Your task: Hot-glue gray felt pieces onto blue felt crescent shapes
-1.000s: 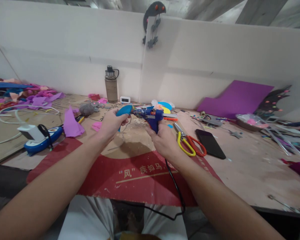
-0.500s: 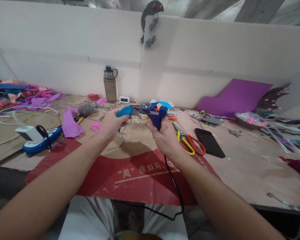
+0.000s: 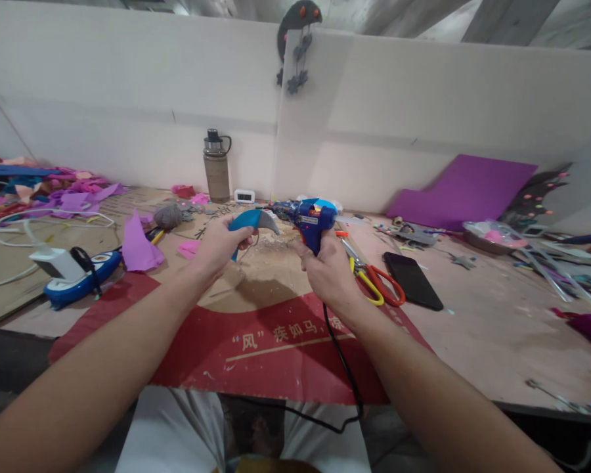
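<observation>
My right hand point(image 3: 329, 266) is wrapped round the handle of a blue hot glue gun point(image 3: 311, 218), whose nozzle points left. Between the fingers and thumb of my left hand point(image 3: 221, 244) is a curved felt piece point(image 3: 249, 220), blue on one part and grey toward its tip. The nozzle is close to the upper edge of that tip; whether they touch cannot be made out. A black cord point(image 3: 342, 358) runs down from the gun past the table edge. Below both hands lies a red and tan printed cardboard sheet point(image 3: 276, 368).
Right of my right hand lie scissors point(image 3: 374, 282) with red and yellow handles and a black phone point(image 3: 412, 280). A bottle point(image 3: 217, 167) and small clock point(image 3: 245, 196) stand at the back. Leftward are a blue power strip point(image 3: 81, 286), purple felt point(image 3: 140, 246) and a scrap pile point(image 3: 64, 190).
My right hand has shifted the glue gun slightly to the right, so more of the felt piece's grey tip shows. My left hand has hardly moved.
</observation>
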Tool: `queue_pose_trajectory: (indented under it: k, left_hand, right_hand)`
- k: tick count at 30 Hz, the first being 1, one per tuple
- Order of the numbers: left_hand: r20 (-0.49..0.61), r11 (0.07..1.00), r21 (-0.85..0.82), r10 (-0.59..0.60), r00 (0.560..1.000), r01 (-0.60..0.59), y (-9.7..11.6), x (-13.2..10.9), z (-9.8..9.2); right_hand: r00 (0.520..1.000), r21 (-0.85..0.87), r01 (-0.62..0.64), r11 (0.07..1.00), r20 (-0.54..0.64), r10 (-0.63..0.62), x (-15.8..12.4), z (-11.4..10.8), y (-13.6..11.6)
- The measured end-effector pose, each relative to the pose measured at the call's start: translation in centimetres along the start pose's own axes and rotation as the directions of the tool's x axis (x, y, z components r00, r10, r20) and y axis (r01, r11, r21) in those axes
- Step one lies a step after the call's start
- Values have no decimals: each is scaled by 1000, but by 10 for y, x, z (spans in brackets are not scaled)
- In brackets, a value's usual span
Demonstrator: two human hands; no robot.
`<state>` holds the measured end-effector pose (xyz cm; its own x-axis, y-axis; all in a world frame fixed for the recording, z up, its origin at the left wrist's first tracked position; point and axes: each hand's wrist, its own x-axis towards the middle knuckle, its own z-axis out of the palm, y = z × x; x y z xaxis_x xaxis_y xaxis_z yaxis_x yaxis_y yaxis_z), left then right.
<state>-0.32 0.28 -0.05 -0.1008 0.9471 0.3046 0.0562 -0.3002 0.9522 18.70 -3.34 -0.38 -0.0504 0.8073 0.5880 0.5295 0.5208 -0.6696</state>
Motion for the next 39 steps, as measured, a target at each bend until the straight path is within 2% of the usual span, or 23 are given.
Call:
queue_pose_trajectory:
  k: [6,12,16,20,27,33,39]
  left_hand:
    - [6,999,-47,-14,1000,15,-1,1,0]
    - [22,1000,11,22,1000,-22,0,-1,0]
    - [16,998,44,40,999,-41,1,-1,0]
    - [-2,998,54,34,999,-34,2,-2,0]
    - [-58,996,87,30,998,-25,0,1,-2]
    - [-75,999,35,-10,997,12,-1,3,-2]
    - [-58,999,47,10,998,-7,-1,2,-2]
  right_hand:
    - [999,21,5,1000,40,-6,0,3,1]
    - [999,15,13,1000,40,-13,0,4,1]
    - [999,-55,23,998,31,-21,-1,4,2]
    - [995,-141,55,989,85,-43,-4,8,3]
    - [988,-162,93,982,141,-70,-6,12,4]
    - [992,-131,54,990,121,-39,-5,8,1]
    - [991,-56,-34,998,125,41,-4,6,-1]
